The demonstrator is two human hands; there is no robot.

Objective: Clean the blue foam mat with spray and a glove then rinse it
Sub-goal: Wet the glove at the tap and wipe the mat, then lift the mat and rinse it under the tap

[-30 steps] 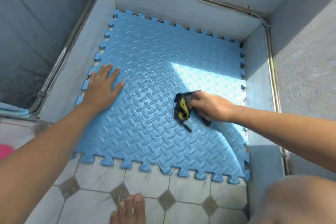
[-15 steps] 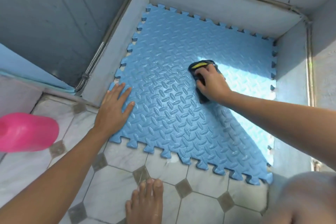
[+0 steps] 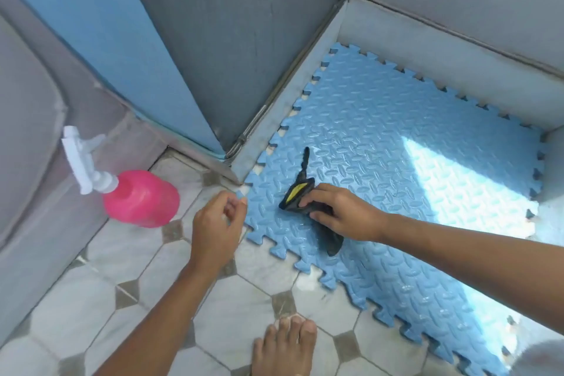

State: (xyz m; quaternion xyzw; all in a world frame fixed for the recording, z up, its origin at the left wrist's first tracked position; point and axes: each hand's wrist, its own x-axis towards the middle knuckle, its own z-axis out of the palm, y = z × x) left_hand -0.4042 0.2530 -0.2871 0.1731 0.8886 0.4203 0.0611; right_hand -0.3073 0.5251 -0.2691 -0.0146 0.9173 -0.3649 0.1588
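Mat: blue foam mat (image 3: 396, 168) lies flat in the walled corner.
Right hand (image 3: 341, 212): clamped on the dark glove (image 3: 300, 197), pressing it down.
Left hand (image 3: 215, 227): loosely curled, empty, near the pink spray bottle (image 3: 140, 198).
Tip: scrub in overlapping strokes, steadying the mat's edge.

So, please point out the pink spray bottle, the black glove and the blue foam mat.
pink spray bottle (image 3: 142, 198), head view, on its pink body.
black glove (image 3: 297, 194), head view, on its yellow patch.
blue foam mat (image 3: 381, 119), head view, on bare embossed surface.
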